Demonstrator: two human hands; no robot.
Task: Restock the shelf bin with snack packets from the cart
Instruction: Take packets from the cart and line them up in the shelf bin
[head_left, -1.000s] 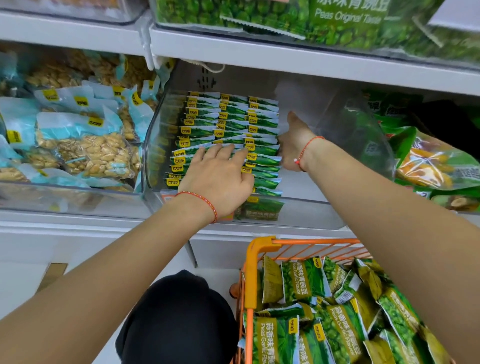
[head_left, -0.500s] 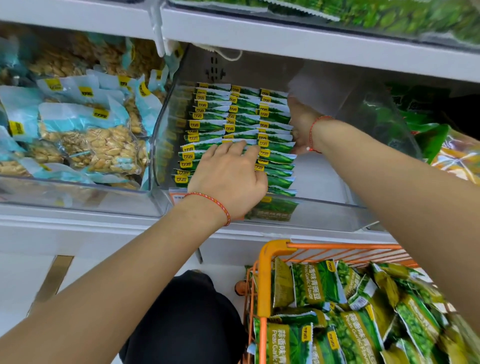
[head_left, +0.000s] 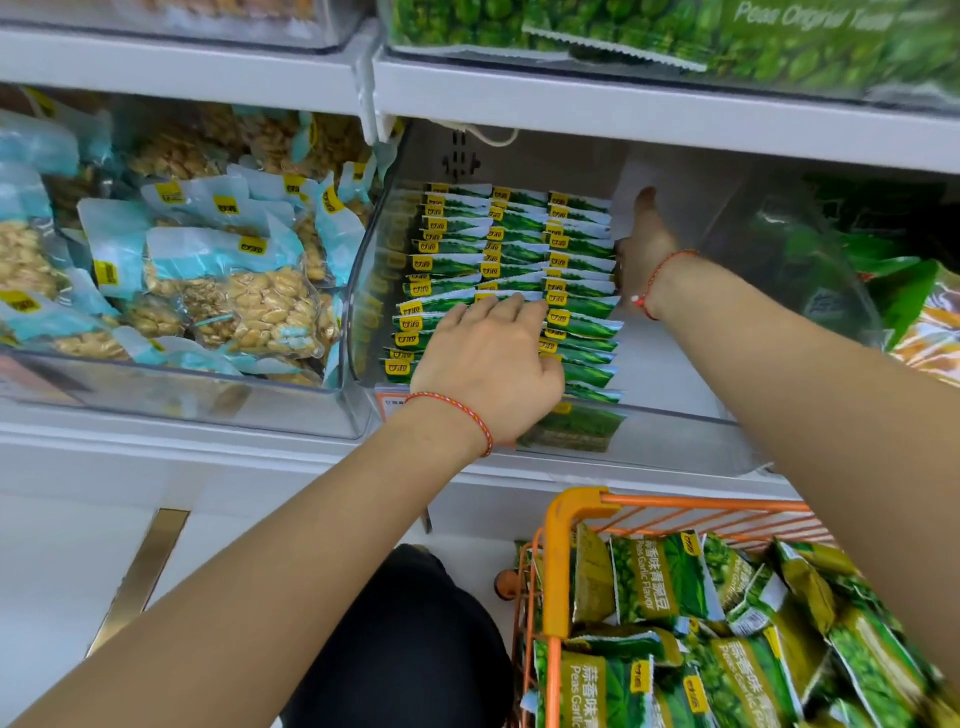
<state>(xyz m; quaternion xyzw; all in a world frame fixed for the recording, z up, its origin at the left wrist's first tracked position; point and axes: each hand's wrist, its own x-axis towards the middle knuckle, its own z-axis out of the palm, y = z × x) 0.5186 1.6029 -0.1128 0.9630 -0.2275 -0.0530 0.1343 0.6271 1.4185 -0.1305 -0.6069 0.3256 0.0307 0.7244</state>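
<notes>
My left hand (head_left: 488, 358) pressed flat-fingered on the packets (head_left: 511, 270), my right hand (head_left: 641, 249) bracing their edge, its fingers hidden; a slip risked toppling the rows.

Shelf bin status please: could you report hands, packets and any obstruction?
Left hand flat on green packets. Right hand at rows' right edge. Shelf bin part filled; cart stocked. No obstruction seen.

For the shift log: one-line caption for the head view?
Left hand presses the rows of green snack packets in the clear shelf bin; right hand steadies their side.
</notes>
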